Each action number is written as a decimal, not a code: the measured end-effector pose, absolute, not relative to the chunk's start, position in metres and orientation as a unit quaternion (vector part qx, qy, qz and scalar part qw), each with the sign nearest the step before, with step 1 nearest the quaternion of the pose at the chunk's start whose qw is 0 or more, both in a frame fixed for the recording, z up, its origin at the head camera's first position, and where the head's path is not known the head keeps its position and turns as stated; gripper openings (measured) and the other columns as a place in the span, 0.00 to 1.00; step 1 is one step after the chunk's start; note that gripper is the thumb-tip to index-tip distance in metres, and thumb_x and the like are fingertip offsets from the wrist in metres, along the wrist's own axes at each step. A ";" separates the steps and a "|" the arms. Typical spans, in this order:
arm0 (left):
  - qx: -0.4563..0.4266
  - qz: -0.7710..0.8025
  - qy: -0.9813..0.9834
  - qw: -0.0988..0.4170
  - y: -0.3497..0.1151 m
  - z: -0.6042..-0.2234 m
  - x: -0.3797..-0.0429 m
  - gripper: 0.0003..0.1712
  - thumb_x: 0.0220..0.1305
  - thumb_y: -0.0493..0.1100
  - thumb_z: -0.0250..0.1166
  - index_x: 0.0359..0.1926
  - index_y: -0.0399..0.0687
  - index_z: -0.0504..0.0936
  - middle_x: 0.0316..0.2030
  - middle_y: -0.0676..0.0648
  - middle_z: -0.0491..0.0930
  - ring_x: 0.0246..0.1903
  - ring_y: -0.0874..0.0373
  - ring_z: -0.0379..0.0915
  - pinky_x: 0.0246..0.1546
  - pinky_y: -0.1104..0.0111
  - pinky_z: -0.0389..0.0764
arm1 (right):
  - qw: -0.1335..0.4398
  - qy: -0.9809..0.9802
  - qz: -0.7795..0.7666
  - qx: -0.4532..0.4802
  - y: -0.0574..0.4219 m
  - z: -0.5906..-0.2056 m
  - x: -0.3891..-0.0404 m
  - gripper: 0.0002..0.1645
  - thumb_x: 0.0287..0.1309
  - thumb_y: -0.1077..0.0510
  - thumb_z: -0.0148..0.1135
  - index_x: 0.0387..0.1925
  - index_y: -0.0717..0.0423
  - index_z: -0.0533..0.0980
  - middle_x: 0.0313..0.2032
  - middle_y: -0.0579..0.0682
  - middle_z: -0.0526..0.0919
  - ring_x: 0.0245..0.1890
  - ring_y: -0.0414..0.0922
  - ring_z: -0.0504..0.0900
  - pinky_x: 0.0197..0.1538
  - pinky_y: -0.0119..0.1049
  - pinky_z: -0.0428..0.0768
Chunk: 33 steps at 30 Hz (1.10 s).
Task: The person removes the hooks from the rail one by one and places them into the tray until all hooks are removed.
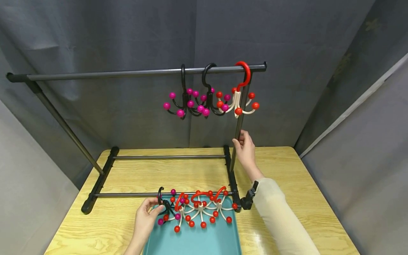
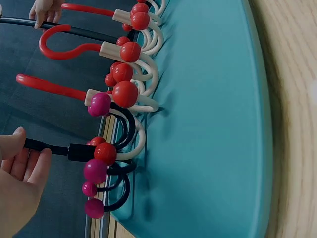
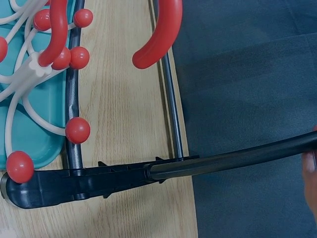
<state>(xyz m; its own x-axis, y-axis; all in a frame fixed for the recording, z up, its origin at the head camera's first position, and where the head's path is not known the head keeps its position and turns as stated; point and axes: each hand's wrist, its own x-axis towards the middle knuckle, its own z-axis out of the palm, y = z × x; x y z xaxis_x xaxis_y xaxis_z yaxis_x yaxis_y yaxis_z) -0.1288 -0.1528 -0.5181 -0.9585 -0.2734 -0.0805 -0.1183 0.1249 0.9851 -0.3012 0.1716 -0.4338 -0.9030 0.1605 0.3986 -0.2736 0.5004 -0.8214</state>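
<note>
Thumb and fingers of my left hand pinch the hook of a black multi-arm hanger with magenta balls, at the tray's far left corner. Close beside it, three white hangers with red hooks and red balls stand in the teal tray, their arms overlapping. My right hand holds the right post of a dark metal rack, thumb on the near side. In the right wrist view only a sliver of that hand shows at the edge.
On the rack's top bar hang two black hangers with magenta balls and one white hanger with red balls, toward the right end. The rack's lower front bar crosses the table behind the tray. Grey curtains surround it.
</note>
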 end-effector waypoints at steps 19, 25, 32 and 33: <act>0.106 -0.653 -0.745 0.082 -0.151 -0.516 -0.127 0.16 0.48 0.25 0.65 0.41 0.30 0.74 0.38 0.37 0.76 0.35 0.65 0.74 0.37 0.77 0.78 | 0.228 -0.836 0.497 0.035 0.171 -0.431 -0.303 0.20 0.59 0.60 0.56 0.53 0.59 0.66 0.40 0.61 0.73 0.39 0.52 0.77 0.43 0.45 0.79; 0.090 -0.625 -0.772 0.065 -0.152 -0.512 -0.127 0.21 0.52 0.30 0.65 0.49 0.38 0.71 0.43 0.38 0.75 0.42 0.59 0.72 0.45 0.73 0.76 | 0.223 -0.836 0.500 0.032 0.172 -0.433 -0.304 0.20 0.59 0.60 0.56 0.52 0.59 0.66 0.40 0.61 0.73 0.39 0.52 0.77 0.43 0.44 0.79; 0.058 -0.573 -0.813 0.084 -0.159 -0.499 -0.134 0.20 0.56 0.34 0.63 0.50 0.40 0.71 0.43 0.42 0.77 0.44 0.55 0.72 0.45 0.70 0.75 | 0.223 -0.835 0.502 0.031 0.172 -0.435 -0.303 0.20 0.59 0.60 0.56 0.52 0.59 0.66 0.40 0.61 0.74 0.39 0.53 0.78 0.43 0.45 0.79; 0.047 -0.563 -0.821 0.089 -0.161 -0.497 -0.136 0.19 0.56 0.34 0.63 0.49 0.39 0.73 0.42 0.41 0.77 0.43 0.54 0.72 0.45 0.70 0.75 | 0.222 -0.835 0.502 0.031 0.172 -0.436 -0.303 0.20 0.59 0.60 0.56 0.52 0.59 0.66 0.40 0.61 0.74 0.40 0.53 0.78 0.44 0.45 0.79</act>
<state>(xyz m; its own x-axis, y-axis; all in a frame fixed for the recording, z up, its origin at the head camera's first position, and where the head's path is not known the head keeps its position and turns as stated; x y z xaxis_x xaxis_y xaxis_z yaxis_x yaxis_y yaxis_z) -0.1357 -0.1607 -0.4969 -0.9799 -0.1762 0.0932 0.0234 0.3627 0.9316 -0.3025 0.1718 -0.4356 -0.8998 0.1712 0.4013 -0.2739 0.4941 -0.8251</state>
